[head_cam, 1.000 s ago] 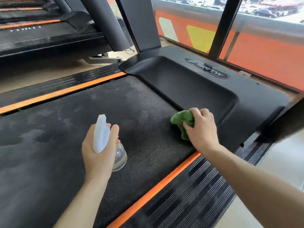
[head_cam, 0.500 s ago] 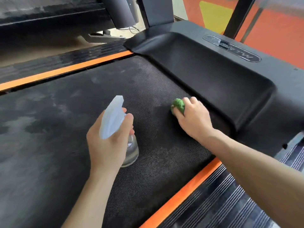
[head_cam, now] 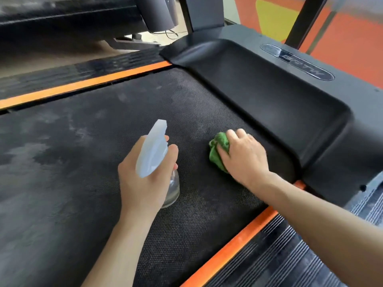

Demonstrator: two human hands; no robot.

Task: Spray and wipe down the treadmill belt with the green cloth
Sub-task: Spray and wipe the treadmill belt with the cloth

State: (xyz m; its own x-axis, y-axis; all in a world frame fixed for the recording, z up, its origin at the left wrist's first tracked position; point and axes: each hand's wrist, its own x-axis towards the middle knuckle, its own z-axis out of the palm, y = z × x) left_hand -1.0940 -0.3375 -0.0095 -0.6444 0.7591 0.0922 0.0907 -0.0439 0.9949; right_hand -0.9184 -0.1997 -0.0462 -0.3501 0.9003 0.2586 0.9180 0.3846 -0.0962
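We find the left hand (head_cam: 143, 179) raised above the belt (head_cam: 87, 162), its fingers (head_cam: 173, 151) curled round the neck of a spray bottle (head_cam: 154, 154). The bottle has a pale trigger head pointing up and away, and a clear body that shows below the palm; we cannot tell how much liquid it holds. The bottle hangs clear of the belt, held only by this hand.

The right hand (head_cam: 243, 157) lies palm down on the belt near its front end, just beside the black motor cover (head_cam: 269, 96). Its fingers are bent over a bunched green cloth (head_cam: 217, 152) and press it onto the belt. Most of the cloth sits under the hand; a crumpled part shows at the fingertips, on the side towards the bottle. Bottle and cloth are near each other but apart.

The belt is dark and textured. We note pale, dusty blotches across its left half, while the area round the cloth looks darker and more even. Orange strips (head_cam: 87, 84) border the belt on both sides, with ribbed black side rails (head_cam: 279, 251) outside them. An oval logo plate (head_cam: 296, 62) is set in the cover; its lettering is blurred. A black upright (head_cam: 204, 12) rises behind the cover, and an orange and yellow wall (head_cam: 339, 36) stands beyond.
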